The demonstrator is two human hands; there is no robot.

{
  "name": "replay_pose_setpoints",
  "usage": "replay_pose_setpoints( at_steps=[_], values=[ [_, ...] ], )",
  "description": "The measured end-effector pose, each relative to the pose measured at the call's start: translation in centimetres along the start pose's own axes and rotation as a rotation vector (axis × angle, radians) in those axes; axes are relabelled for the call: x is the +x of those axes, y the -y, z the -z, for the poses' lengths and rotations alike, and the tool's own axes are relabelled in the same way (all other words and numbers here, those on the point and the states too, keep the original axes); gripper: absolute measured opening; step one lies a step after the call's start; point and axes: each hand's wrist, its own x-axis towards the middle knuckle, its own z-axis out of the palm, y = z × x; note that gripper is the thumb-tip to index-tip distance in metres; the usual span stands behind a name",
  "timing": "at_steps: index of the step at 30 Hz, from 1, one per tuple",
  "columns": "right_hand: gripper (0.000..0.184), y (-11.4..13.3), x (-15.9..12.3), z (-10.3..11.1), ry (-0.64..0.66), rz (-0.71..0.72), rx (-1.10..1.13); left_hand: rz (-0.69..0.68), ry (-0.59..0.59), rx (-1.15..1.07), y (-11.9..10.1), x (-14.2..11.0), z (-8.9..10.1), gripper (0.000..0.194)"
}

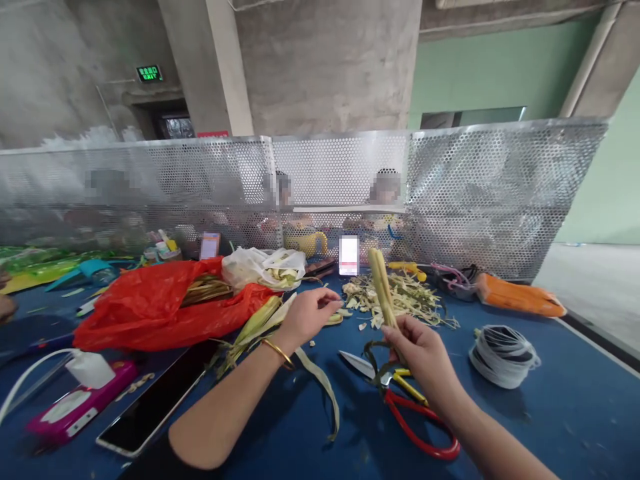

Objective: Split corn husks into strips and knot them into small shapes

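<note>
My right hand (417, 343) is closed around the lower end of an upright bundle of dried corn husk (381, 283), pale yellow-green and tightly folded. A dark, limp strip of husk hangs below that grip. My left hand (310, 315), with a gold bangle at its wrist, has its fingers curled and the thumb near the index fingertip. Whatever may be between those tips is too small to make out. Red-handled scissors (423, 427) lie beneath my right hand, with a yellow-handled tool (409, 387) beside them. Loose corn husks (257, 327) lie under and left of my left hand.
A pile of husk scraps (410, 297) lies beyond my hands. Left are a red plastic bag (150, 303), a black phone (160, 397) and a pink power strip (80, 403). A coil of grey cord (503, 357) and an orange packet (520, 295) sit right. A perforated metal screen (340, 167) stands behind.
</note>
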Motion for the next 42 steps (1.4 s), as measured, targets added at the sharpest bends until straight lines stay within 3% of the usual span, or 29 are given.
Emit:
replay_pose_setpoints(
  at_steps=[2, 5, 8, 12, 15, 18, 23, 26, 28, 31, 34, 39, 42],
  values=[
    [0.032, -0.5, -0.7, -0.9, 0.068, 0.009, -0.053, 0.065, 0.069, -0.381, -2.0, -1.0, -1.1, 0.032],
    [0.032, -1.5, -2.0, -2.1, 0.116, 0.019, -0.153, 0.131, 0.065, -0.589, -3.8, -2.4, -2.5, 0.032],
    [0.032, -1.4, -2.7, -2.2, 0.133, 0.114, -0.265, 0.195, 0.06, -0.637, -4.4, -3.2, -3.0, 0.022],
    [0.032, 0.2, -1.7, -0.8, 0.016, 0.195, -0.135, 0.126, 0.206, -0.622, -4.6, -4.2, -3.3, 0.02],
    [0.036, 1.1, -0.5, 0.2, -0.082, 0.133, -0.039, 0.071, 0.248, -0.468, -4.9, -5.1, -3.9, 0.021],
    [0.036, 1.3, 0.0, 0.7, -0.034, 0.038, 0.037, 0.081, 0.263, -0.43, -5.1, -5.7, -4.2, 0.02],
    [0.031, 1.4, -0.3, 0.7, -0.016, 0.032, 0.149, 0.244, 0.289, -0.609, -5.7, -5.6, -3.6, 0.016],
    [0.03, 1.5, -0.4, 0.8, 0.018, 0.046, 0.191, 0.435, 0.362, -0.782, -5.8, -5.3, -3.2, 0.012],
    [0.029, 1.5, -0.3, 0.9, 0.022, 0.055, 0.201, 0.492, 0.413, -0.835, -5.7, -5.2, -3.1, 0.013],
    [0.03, 1.3, -0.3, 0.7, -0.019, 0.062, 0.161, 0.358, 0.424, -0.753, -5.3, -5.2, -3.4, 0.023],
    [0.031, 1.0, -0.5, 0.2, -0.025, 0.076, 0.088, 0.177, 0.321, -0.591, -4.7, -5.3, -4.0, 0.033],
    [0.034, 1.2, -0.7, -0.2, 0.028, 0.045, 0.088, 0.074, 0.14, -0.418, -4.3, -5.3, -4.3, 0.028],
    [0.036, 1.5, -0.7, 0.0, 0.043, 0.051, 0.112, 0.104, 0.106, -0.483, -4.4, -5.2, -4.1, 0.03]
  ],
)
